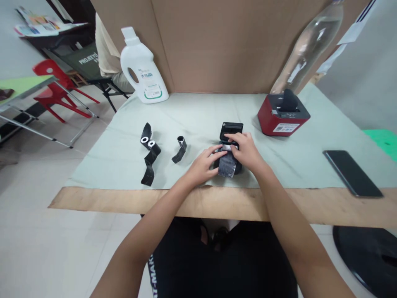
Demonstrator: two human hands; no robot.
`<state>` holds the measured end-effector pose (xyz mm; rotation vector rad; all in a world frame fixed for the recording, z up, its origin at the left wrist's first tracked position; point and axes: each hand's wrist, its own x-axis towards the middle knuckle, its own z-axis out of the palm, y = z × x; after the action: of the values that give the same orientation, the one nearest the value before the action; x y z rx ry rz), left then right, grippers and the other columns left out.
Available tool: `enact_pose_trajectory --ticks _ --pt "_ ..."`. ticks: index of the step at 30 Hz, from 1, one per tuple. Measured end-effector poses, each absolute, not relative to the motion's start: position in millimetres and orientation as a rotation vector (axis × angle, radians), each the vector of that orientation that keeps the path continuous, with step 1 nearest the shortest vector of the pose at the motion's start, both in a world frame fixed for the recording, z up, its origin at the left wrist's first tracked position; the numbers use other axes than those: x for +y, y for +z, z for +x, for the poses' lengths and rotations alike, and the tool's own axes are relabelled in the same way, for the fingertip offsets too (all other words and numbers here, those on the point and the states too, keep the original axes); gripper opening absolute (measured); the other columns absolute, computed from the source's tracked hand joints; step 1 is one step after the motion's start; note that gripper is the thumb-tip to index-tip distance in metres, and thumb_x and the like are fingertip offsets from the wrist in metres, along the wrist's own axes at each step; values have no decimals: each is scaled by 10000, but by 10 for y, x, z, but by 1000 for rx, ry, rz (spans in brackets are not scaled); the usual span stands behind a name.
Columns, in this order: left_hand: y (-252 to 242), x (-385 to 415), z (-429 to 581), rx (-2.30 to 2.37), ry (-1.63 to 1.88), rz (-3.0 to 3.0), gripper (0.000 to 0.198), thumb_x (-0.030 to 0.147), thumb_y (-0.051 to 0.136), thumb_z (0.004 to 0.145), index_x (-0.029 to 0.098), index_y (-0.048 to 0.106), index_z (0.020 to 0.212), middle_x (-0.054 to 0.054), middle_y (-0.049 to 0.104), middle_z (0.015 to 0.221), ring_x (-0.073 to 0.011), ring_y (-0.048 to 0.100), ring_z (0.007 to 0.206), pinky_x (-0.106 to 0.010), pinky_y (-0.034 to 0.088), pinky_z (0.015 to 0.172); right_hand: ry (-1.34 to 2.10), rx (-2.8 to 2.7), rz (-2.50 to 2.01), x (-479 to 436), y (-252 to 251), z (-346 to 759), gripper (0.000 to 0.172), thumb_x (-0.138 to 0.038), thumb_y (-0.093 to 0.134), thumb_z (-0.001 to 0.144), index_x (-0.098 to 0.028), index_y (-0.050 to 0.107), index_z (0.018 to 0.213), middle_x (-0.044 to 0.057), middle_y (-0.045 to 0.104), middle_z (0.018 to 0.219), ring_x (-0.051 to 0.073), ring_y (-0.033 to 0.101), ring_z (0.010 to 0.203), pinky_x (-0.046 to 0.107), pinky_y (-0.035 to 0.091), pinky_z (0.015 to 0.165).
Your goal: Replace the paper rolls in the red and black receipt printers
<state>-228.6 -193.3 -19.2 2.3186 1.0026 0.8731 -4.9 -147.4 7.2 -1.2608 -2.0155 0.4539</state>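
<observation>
A small black portable printer (238, 169) sits near the table's front edge with its lid (231, 129) raised. Inside lies a paper roll (227, 147), whose dark paper strip (227, 164) hangs out over the front. From the left side, my left hand (203, 166) grips the printer, its fingers reaching the roll and strip. My right hand (246, 151) reaches in from the right, index finger by the lid's base and thumb against the roll, the two apart. Its other fingers are partly hidden.
Left of the printer lie black paper rolls (155, 148) with strips unwound, and a single one (182, 145). A red printer (276, 118), a phone (352, 173), a white jug (144, 74) and a clear bottle (310, 47) surround the workspace. Cardboard (214, 45) stands behind. A person (108, 54) sits at back left.
</observation>
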Motion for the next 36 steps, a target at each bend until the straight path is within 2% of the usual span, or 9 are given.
enact_pose_trajectory --ticks 3,7,12,15,18,26,29,32,36 --pt "-207 -1939 -2296 1000 890 2313 558 236 635 978 318 590 1528 -96 465 1669 -302 525 1470 -537 463 1253 368 -1752 -1275 -1450 75 -57 465 -280 621 887 -243 690 1345 151 673 1299 390 544 1280 645 376 1176" --pt "-222 -1937 -2293 991 968 2335 443 241 606 1002 301 676 1435 -106 508 1617 -265 610 1298 -514 515 1186 582 -1393 -1218 -1332 -7 -48 706 -460 672 884 -300 461 1538 137 518 1556 366 483 1431 577 405 1191" --pt "-247 -1914 -2296 1080 1065 2390 335 249 558 1039 297 772 1293 -107 628 1405 -227 625 1115 -458 556 1044 970 -1147 -1158 -1258 -70 -39 533 -560 579 896 -296 560 1359 95 638 1397 311 585 1348 480 502 1094" --pt "-258 -1912 -2313 1133 1110 2402 316 295 541 1064 299 799 1247 -102 650 1298 -204 604 998 -427 551 974 1124 -1096 -1148 -1283 -61 -25 392 -473 602 807 -259 635 1134 80 711 1199 294 658 1200 456 532 1028" --pt "-259 -1921 -2320 1145 1116 2401 321 350 524 1084 311 808 1229 -89 666 1226 -193 600 959 -407 543 954 1211 -1191 -1138 -1309 -59 -4 396 -338 652 662 -241 650 1045 54 734 1024 273 680 1099 452 503 1073" --pt "-268 -1955 -2272 1112 1123 2449 327 357 504 1106 284 808 1202 -72 710 1073 -204 660 985 -405 519 935 1252 -1262 -1173 -1337 -54 39 398 -311 690 643 -227 678 1031 70 771 1078 282 683 1133 498 464 1143" --pt "-261 -1958 -2268 1099 1139 2425 319 316 549 1077 267 752 1318 -96 690 1199 -229 650 1106 -424 531 1010 1272 -1293 -1181 -1350 -39 66 390 -309 694 671 -226 689 1051 75 780 1107 284 680 1163 500 458 1154" --pt "-259 -1947 -2276 1146 1107 2371 508 308 642 1011 247 600 1514 -138 607 1393 -284 583 1303 -480 503 1136 1311 -1325 -1182 -1361 -17 91 400 -301 689 684 -223 694 1077 77 781 1148 285 672 1205 499 452 1170" --pt "-266 -1932 -2284 1176 966 2331 634 356 723 959 302 537 1562 -132 530 1485 -310 547 1372 -511 481 1193 1352 -1352 -1168 -1364 0 116 426 -299 690 688 -215 695 1106 84 770 1197 282 666 1233 504 439 1191"
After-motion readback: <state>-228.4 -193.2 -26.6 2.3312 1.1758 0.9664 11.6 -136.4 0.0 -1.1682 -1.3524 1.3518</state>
